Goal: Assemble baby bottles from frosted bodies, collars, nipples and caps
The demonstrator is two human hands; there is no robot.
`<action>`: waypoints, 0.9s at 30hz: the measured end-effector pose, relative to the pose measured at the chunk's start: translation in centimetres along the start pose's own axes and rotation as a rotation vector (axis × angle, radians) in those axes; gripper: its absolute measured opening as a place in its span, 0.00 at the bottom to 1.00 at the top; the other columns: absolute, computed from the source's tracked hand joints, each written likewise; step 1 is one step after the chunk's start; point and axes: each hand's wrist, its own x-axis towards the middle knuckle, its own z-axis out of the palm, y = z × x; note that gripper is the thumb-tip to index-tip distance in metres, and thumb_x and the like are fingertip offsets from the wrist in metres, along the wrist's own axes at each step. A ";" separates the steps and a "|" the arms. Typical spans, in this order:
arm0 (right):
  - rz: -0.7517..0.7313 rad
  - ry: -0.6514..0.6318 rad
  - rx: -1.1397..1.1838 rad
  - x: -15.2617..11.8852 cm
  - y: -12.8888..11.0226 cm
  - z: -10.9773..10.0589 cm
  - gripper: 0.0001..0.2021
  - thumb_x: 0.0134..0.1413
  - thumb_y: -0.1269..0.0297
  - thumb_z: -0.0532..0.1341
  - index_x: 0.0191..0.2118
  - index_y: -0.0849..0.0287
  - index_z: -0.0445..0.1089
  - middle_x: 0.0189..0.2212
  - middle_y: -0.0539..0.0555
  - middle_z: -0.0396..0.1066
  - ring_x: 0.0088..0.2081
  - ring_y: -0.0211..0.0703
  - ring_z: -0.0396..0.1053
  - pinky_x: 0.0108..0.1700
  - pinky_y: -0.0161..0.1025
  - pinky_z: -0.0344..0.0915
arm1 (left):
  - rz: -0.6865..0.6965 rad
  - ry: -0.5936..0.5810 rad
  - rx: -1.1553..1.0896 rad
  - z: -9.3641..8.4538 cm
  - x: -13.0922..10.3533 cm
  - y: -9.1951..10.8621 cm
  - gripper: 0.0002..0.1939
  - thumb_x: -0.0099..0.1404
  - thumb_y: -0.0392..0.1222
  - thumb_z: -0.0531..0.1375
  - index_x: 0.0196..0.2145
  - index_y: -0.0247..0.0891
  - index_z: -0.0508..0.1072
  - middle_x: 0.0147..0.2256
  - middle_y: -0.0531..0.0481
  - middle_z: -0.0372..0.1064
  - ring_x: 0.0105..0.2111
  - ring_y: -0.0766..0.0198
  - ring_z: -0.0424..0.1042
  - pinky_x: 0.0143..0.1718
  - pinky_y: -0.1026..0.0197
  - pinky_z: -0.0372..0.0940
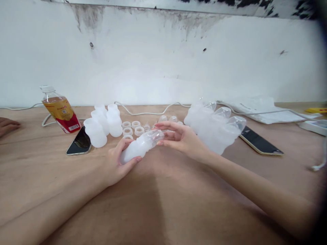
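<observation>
Head view looks down on a big brown table [76, 190] with a white wall [163, 61] behind it. Both bare arms reach out over the table, and the two hands meet in the middle.

Past the right fingertips lies a bunch of see-through bottles [217, 127] tipped on their sides, with clear caps at the far ends. I cannot tell if anything is in them. Beyond those is a crumpled white bag [260, 109].

Far off to the left of the left fingers leans a drink bottle [60, 110] with a red label and a clear cap. It has brown drink inside, most of the way up. Nearer to the left fingers stand some white cups [103, 124] in a bunch, open at the top. They look empty.

A dark phone [80, 143] lies flat just in front of the cups. Another phone [259, 142] lies to the right of the right wrist.

The left hand [116, 165] is wrapped around the fat bottom end of a frosty white bottle [140, 146]. The bottle is held just above the table, between the two hands. It lies nearly flat, long way pointing up and to the right, away from the left fingers. The right hand [182, 139] pinches its clear cap end with fingertips [160, 125].

Small white rings [133, 128] sit just behind the bottle, beyond both sets of fingers.

Another person's fingertips [7, 125] rest at the far left edge.
</observation>
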 end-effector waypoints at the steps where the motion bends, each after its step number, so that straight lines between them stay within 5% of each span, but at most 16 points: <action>1: 0.000 0.004 0.004 0.0 0.0 0.0 0.21 0.41 0.68 0.64 0.45 0.56 0.63 0.47 0.54 0.63 0.40 0.41 0.68 0.44 0.44 0.66 | -0.001 0.001 0.001 0.0 0.0 0.1 0.17 0.57 0.48 0.56 0.41 0.38 0.59 0.35 0.51 0.70 0.32 0.62 0.69 0.32 0.63 0.61; 27: 0.012 -0.088 0.087 0.1 0.9 -0.1 0.21 0.41 0.67 0.64 0.46 0.58 0.66 0.42 0.53 0.70 0.44 0.43 0.67 0.47 0.44 0.65 | 0.061 0.033 0.079 0.3 -0.2 0.5 0.17 0.56 0.48 0.55 0.41 0.38 0.59 0.35 0.50 0.69 0.30 0.63 0.69 0.30 0.63 0.62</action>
